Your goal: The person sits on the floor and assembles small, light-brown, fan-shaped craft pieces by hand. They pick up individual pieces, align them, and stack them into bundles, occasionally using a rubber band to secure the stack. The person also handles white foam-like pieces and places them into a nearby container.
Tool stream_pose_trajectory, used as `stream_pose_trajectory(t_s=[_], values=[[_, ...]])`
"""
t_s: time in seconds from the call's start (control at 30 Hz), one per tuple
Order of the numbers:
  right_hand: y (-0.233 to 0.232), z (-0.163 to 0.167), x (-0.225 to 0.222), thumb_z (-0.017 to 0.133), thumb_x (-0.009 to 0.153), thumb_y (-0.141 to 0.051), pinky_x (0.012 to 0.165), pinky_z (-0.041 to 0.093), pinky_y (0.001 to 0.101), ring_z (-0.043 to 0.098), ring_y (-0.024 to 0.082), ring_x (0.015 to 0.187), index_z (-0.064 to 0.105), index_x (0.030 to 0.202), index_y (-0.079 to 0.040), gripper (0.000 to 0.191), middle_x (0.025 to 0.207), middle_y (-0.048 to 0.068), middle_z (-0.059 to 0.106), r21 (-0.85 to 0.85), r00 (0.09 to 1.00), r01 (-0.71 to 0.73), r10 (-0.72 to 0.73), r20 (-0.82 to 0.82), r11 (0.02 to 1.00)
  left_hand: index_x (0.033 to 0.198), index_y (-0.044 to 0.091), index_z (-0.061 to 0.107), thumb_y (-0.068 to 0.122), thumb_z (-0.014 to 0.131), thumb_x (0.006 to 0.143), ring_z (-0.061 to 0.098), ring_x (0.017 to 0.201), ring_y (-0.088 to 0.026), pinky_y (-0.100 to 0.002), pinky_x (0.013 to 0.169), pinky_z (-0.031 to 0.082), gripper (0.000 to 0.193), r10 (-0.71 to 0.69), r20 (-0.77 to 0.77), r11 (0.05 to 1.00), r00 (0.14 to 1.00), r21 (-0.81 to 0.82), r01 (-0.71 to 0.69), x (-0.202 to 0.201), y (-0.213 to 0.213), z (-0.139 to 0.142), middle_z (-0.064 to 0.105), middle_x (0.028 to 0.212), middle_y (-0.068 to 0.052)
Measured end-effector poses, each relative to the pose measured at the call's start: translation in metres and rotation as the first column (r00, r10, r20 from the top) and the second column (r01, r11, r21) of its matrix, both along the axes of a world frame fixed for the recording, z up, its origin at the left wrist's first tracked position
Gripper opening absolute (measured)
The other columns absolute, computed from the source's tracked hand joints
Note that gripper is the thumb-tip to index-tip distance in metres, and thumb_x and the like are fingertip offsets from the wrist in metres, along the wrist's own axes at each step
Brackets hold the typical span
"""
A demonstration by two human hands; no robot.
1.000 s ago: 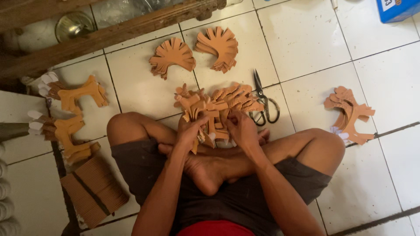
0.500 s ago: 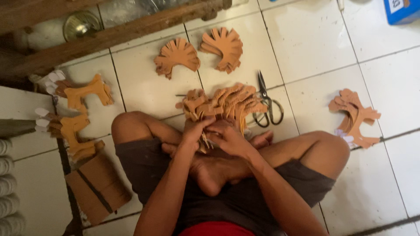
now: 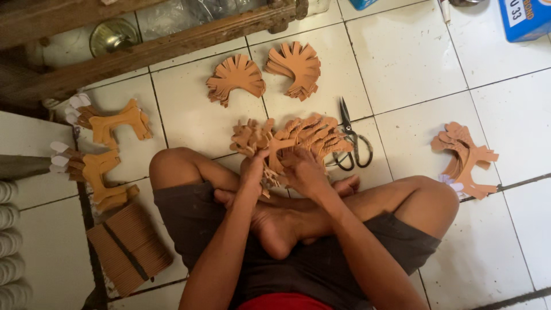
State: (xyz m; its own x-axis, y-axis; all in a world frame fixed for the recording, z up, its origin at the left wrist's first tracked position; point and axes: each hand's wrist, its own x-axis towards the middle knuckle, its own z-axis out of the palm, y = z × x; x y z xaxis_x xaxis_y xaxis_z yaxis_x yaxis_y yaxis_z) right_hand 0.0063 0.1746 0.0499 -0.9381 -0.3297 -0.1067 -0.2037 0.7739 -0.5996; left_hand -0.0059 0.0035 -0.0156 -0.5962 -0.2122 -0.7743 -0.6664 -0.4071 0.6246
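Note:
I sit cross-legged on a white tiled floor. My left hand (image 3: 253, 172) and my right hand (image 3: 302, 170) meet just above my crossed feet, both closed on a bunch of brown tree-shaped cardboard cutouts (image 3: 298, 138) that fan out away from me over the tiles. The fingers hide the lower ends of the pieces. Black scissors (image 3: 351, 143) lie on the floor right beside the bunch, to its right.
Two fanned stacks of brown cutouts (image 3: 236, 78) (image 3: 298, 66) lie further out. More cutout piles sit at the right (image 3: 466, 159) and at the left (image 3: 117, 123). A stack of corrugated strips (image 3: 126, 248) lies by my left knee. A wooden frame (image 3: 160, 43) crosses the top; a blue box (image 3: 525, 17) is top right.
My hands have pulled slightly closer together on the bunch of cutouts and the pieces have fanned out wider. The view has shifted a little; other piles stay put.

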Motion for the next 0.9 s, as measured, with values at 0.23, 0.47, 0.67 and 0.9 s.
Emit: stream_pose_trajectory(t_s=[0.23,0.47,0.67,0.9], values=[[-0.007,-0.008,0.007,0.071,0.083,-0.018,0.113,0.036,0.0543,0.052,0.038,0.131,0.071,0.122,-0.007,0.04,0.135,0.017,0.06,-0.231,0.964,-0.266,0.257,-0.065,0.936,0.124,0.0,0.066,0.021,0.087,0.074,0.07,0.092,-0.024,-0.037,0.073,0.057,0.058,-0.048,-0.247,0.996,0.968,0.057,0.064,0.008,0.003,0.007,0.073,0.108,-0.008],[0.01,-0.037,-0.008,0.05,0.102,-0.009,0.101,0.05,0.0355,0.064,0.023,0.119,0.063,0.137,-0.008,0.037,0.133,0.012,0.066,-0.522,0.93,0.17,0.04,0.367,0.836,0.119,-0.004,0.067,0.011,0.081,0.078,0.068,0.086,-0.029,-0.04,0.07,0.056,0.046,0.094,-0.024,0.994,0.995,-0.057,-0.095,0.003,-0.004,0.023,0.072,0.099,-0.012],[0.003,-0.026,-0.005,0.063,0.097,-0.011,0.097,0.054,0.0372,0.069,0.028,0.114,0.064,0.134,-0.007,0.037,0.127,0.012,0.07,-0.451,0.979,0.1,-0.006,0.204,0.887,0.113,-0.005,0.065,0.009,0.081,0.068,0.068,0.075,-0.029,-0.041,0.064,0.057,0.049,0.029,-0.189,0.989,0.982,0.151,0.0,0.011,-0.036,0.017,0.069,0.09,-0.013],[-0.017,-0.018,-0.002,0.071,0.083,-0.017,0.101,0.044,0.0443,0.062,0.03,0.113,0.068,0.129,-0.013,0.046,0.123,0.009,0.068,0.185,0.925,-0.067,0.13,-0.358,0.981,0.106,-0.001,0.07,0.016,0.077,0.07,0.068,0.067,-0.023,-0.036,0.057,0.057,0.041,0.16,-0.164,0.987,0.973,0.056,-0.153,0.009,-0.023,0.009,0.071,0.086,-0.008]])
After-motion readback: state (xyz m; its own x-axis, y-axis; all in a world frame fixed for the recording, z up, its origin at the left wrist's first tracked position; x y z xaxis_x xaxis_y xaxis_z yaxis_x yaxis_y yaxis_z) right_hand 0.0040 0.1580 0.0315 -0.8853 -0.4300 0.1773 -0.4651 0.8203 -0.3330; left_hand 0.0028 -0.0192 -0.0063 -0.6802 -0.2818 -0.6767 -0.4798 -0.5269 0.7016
